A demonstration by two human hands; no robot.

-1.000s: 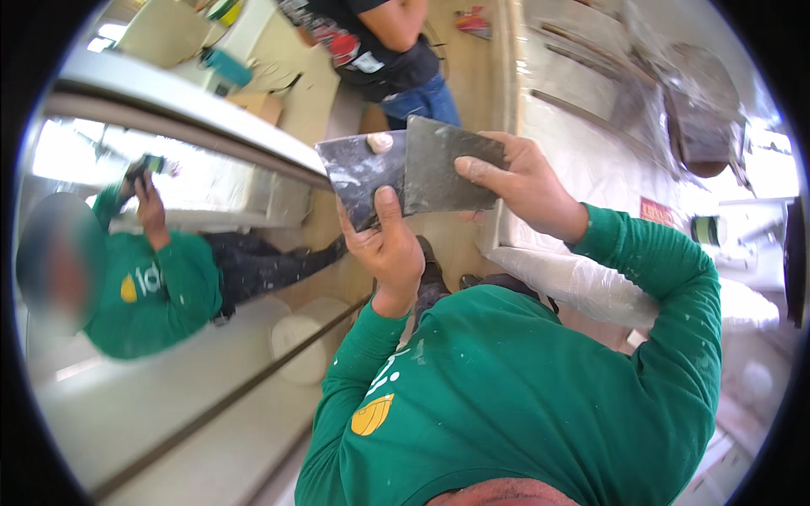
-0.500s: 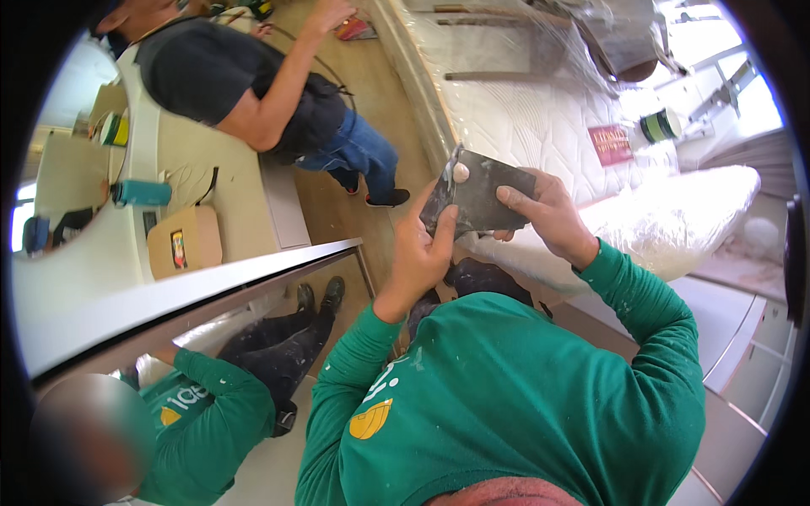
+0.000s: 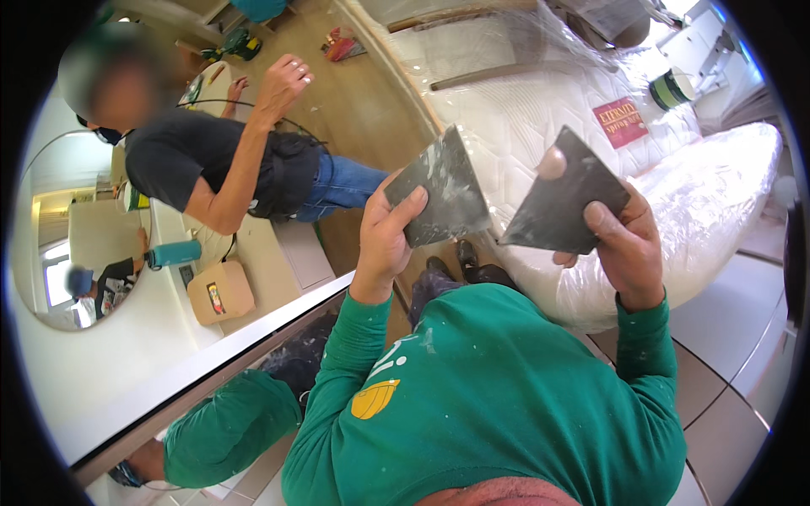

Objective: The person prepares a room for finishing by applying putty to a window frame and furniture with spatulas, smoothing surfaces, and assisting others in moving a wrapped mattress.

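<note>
My left hand [image 3: 387, 239] pinches a thin dark grey putty spreader [image 3: 443, 190], its thumb lying across the flat face. White smears streak that face. Another dark putty spreader [image 3: 567, 202] is gripped by its outer edge in my right hand [image 3: 629, 240], with the thumb on top and fingers partly behind. A small pale rounded lump [image 3: 552, 164] sits near its upper left edge. The two spreaders are tilted toward each other with a narrow gap between them, held up in front of my chest.
A plastic-wrapped mattress [image 3: 515, 101] lies ahead, with a shiny wrapped bundle [image 3: 709, 202] at right. A co-worker in a dark shirt [image 3: 202, 152] stands at left. Near them are a white counter [image 3: 110, 388], a teal bottle [image 3: 173, 255], a tan box [image 3: 221, 293] and a round mirror [image 3: 59, 244].
The two spreaders, overlapping before, have come apart, my right hand moving right and my left hand slightly left. The co-worker has lifted their head into view and lowered the raised arm slightly.
</note>
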